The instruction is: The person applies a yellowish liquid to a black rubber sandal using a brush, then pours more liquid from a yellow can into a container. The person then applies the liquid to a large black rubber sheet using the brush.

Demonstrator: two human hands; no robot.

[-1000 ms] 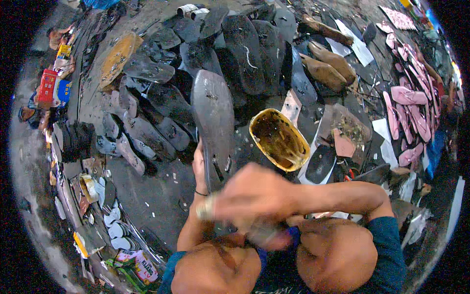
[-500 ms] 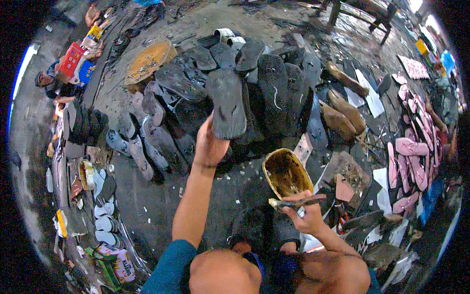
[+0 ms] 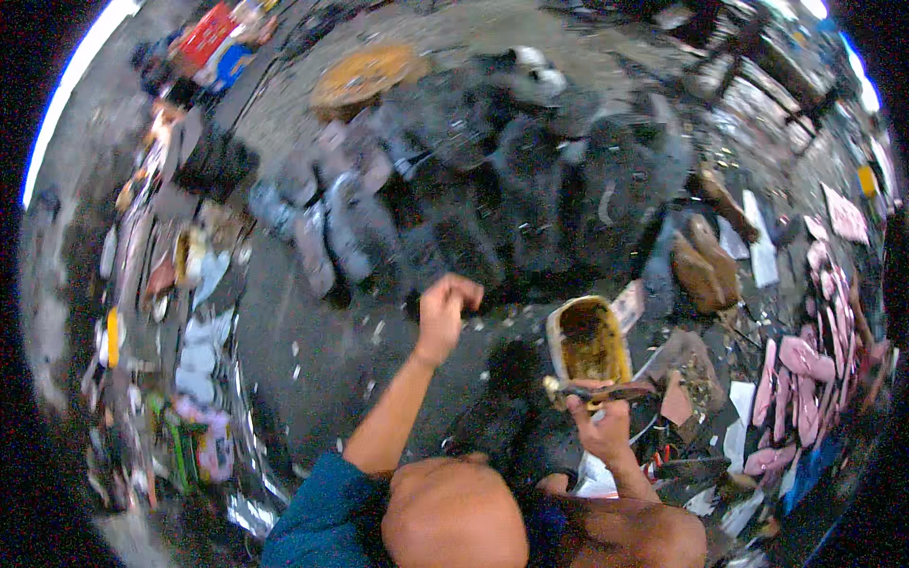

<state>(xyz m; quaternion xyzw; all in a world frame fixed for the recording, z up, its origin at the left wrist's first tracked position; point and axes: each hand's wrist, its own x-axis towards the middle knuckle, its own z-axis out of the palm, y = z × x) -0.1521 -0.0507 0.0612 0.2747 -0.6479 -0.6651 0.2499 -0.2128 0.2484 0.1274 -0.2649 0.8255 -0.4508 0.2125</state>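
Although it held one of the dark soles [image 3: 615, 180] half a second ago, the left hand [image 3: 445, 320] now looks empty and free at centre frame, just below their upper-middle pile, its curled fingers too blurred to tell whether they touch. Right of centre, the right hand [image 3: 603, 426] keeps its fingers clamped on a brush-like tool [image 3: 629, 389] at the lower rim of a yellowish tub [image 3: 557, 343]

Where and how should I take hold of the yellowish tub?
Probably the tub is best pinched by its left rim, coming from the left with the left hand: the open top leaves that wall exposed, floor shows beside it, and the right hand, holding a tool, crowds the near end.
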